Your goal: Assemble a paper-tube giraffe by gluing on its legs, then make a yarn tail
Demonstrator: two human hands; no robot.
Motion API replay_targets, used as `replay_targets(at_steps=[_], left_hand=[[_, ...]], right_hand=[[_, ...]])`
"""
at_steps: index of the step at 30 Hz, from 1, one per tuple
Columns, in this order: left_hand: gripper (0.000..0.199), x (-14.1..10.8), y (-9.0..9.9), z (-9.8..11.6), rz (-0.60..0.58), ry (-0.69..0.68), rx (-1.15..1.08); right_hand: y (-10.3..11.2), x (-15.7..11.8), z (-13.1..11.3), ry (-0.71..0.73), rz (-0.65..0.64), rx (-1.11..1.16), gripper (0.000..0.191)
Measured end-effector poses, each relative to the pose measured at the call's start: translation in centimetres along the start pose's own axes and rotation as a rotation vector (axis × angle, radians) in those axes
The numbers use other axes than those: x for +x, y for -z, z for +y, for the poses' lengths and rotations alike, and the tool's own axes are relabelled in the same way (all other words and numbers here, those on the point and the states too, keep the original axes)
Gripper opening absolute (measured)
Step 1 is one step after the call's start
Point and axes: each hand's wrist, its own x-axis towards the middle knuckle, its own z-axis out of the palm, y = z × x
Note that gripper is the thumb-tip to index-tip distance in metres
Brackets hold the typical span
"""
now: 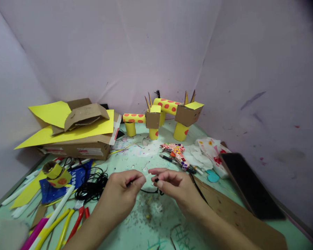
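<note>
Over the middle of the table, my left hand (125, 189) is closed, thumb pressed to the curled fingers, with a dark bit of cord showing in its grip. A thin black cord (149, 191) curves below the gap between my hands, with a small loop at its right end. My right hand (173, 184) pinches a small black end of what looks like the same cord between thumb and fingers; its index finger reaches toward the left fingertips. Beyond them stand two cardboard giraffes, a smaller one (153, 121) and a larger one (187, 115), with orange-red spots on yellow.
A bundle of black cord (92, 185) lies left, near a blue packet (79, 177), a spotted yellow roll (57, 175) and colored sticks (64, 227). Behind them is a cardboard stack (86, 139). Rightward are a patterned glue gun (176, 151), pen (168, 158), cardboard sheet (232, 215) and phone (250, 185).
</note>
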Motion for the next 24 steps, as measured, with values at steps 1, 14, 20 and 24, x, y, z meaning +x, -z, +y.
replay_targets(at_steps=[1,14,20,24], left_hand=[[0.028,0.0,0.2,0.1,0.002,0.003,-0.012],[0.027,-0.2,-0.5,0.6,-0.078,0.02,-0.134],[0.027,-0.2,-0.5,0.7,-0.094,0.081,-0.163],[0.027,-0.4,-0.7,0.2,-0.077,0.073,-0.157]], right_hand=[[0.1,0.1,0.1,-0.03,0.0,0.041,0.01],[-1.0,-0.4,-1.3,-0.115,0.047,-0.051,0.015],[-1.0,-0.6,-1.4,-0.096,-0.002,-0.073,0.016],[-0.8,-0.6,-1.2,0.013,-0.035,-0.154,0.013]])
